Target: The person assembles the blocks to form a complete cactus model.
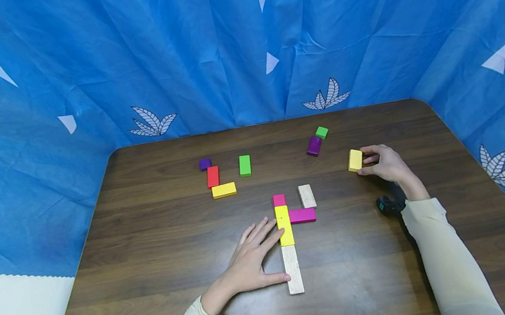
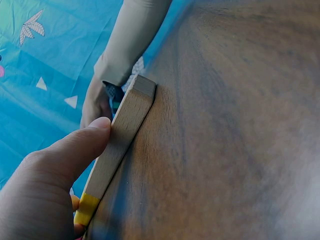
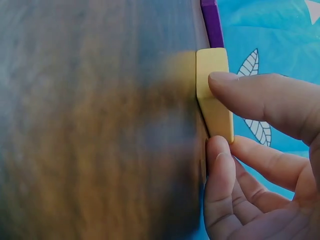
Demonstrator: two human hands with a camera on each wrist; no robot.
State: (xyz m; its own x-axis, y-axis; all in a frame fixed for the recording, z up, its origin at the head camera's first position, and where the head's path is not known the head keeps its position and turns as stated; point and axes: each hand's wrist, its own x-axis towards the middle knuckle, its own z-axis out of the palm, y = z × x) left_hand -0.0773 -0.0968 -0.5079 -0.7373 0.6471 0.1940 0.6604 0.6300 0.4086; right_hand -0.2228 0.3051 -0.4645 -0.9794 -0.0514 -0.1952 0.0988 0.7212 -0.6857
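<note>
My right hand (image 1: pixel 388 164) grips a short yellow block (image 1: pixel 355 160) on the right part of the table, thumb on one face and fingertips at its end in the right wrist view. Spread fairly straight, my left hand (image 1: pixel 251 261) has its fingertips at a long yellow block (image 1: pixel 284 225). Its thumb touches a pale wooden block (image 1: pixel 292 269) just below, laid end to end with the yellow one. Above that yellow block sits a small pink block (image 1: pixel 279 200). A magenta block (image 1: pixel 302 216) sticks out to the right, with a short pale block (image 1: pixel 307 196) at its upper edge.
At the back left lie a dark purple block (image 1: pixel 205 164), a red block (image 1: pixel 213 176), a yellow-orange block (image 1: pixel 224 190) and a green block (image 1: pixel 245 165). A purple block (image 1: pixel 314 146) and small green block (image 1: pixel 322 132) lie back right. A blue curtain (image 1: pixel 236 45) borders the table.
</note>
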